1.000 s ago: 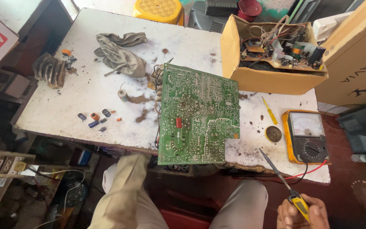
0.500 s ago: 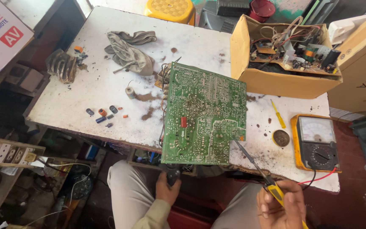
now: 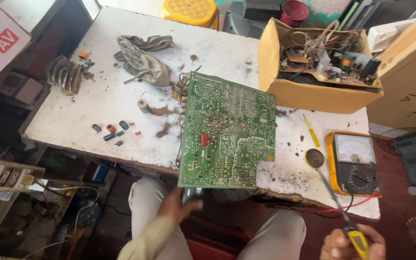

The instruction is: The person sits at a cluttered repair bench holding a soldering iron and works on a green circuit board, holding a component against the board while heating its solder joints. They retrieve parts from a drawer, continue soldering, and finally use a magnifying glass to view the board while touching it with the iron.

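A big green circuit board (image 3: 227, 135) lies on the white worktop (image 3: 111, 110), its near edge sticking out over the person's lap. The left hand (image 3: 176, 207) holds something dark under that edge. The right hand (image 3: 352, 243) holds a yellow-handled tool (image 3: 345, 219). A yellow meter (image 3: 355, 161) sits just beside the board.

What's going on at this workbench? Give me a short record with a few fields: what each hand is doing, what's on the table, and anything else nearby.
Left hand: left hand below the table edge, gripping a small dark object, too blurred to identify
Right hand: right hand holds a yellow-handled screwdriver, shaft pointing up toward the table
Main item: green circuit board, solder side up, overhanging the near edge of the white table
Right of board: yellow meter, small yellow screwdriver
Left of board: grey rag, loose small parts
Behind: cardboard box of electronic scraps
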Demonstrator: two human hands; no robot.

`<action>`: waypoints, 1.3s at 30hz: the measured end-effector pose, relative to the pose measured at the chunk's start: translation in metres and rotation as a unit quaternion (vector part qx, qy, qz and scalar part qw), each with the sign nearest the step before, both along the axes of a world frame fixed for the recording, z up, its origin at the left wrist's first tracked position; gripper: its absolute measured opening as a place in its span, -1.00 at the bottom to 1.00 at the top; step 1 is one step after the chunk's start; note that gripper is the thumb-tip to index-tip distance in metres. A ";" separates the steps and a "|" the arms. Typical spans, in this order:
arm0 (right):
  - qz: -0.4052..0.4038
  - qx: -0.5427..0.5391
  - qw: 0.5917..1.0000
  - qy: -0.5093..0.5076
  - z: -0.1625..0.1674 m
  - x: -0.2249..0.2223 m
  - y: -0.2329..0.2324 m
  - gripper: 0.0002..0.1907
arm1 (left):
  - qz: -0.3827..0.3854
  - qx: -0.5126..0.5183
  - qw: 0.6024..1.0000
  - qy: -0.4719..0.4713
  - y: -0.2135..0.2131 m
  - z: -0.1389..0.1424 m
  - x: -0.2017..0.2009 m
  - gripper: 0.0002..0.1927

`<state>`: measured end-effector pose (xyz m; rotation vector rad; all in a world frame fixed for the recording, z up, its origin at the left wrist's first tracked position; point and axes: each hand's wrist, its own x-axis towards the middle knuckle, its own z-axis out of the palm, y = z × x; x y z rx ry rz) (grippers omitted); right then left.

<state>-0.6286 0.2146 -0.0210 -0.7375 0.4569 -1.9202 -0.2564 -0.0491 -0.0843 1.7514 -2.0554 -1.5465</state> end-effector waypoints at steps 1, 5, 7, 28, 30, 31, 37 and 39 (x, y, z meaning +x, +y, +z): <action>-0.048 -0.021 0.998 -0.018 0.002 -0.004 -0.004 -0.49 | -0.019 -0.014 0.993 0.117 0.014 -0.001 0.018 -0.12; 0.141 -0.030 0.987 -0.070 0.010 -0.011 -0.028 -0.40 | 0.003 0.028 0.977 0.211 0.062 -0.017 0.062 -0.22; -0.120 -0.005 0.990 -0.077 0.013 -0.002 -0.032 -0.54 | 0.006 0.089 0.981 0.174 0.066 -0.016 0.065 -0.28; -0.302 0.206 0.876 0.314 0.086 0.070 -0.144 -0.95 | 0.029 -0.228 0.879 0.419 -0.031 0.178 -0.014 -0.74; -0.297 0.203 0.855 0.373 0.090 0.082 -0.161 -0.94 | 0.034 -0.190 0.884 0.427 -0.032 0.173 -0.014 -0.73; -0.295 0.202 0.850 0.386 0.094 0.089 -0.168 -0.93 | 0.037 -0.173 0.885 0.431 -0.032 0.170 -0.014 -0.72; -0.321 0.224 0.864 0.317 0.099 0.132 -0.202 -0.82 | 0.054 -0.149 0.865 0.477 -0.023 0.151 -0.010 -0.66; -0.360 0.185 0.801 0.441 0.086 0.141 -0.212 -0.83 | 0.056 -0.199 0.865 0.457 -0.019 0.147 -0.007 -0.66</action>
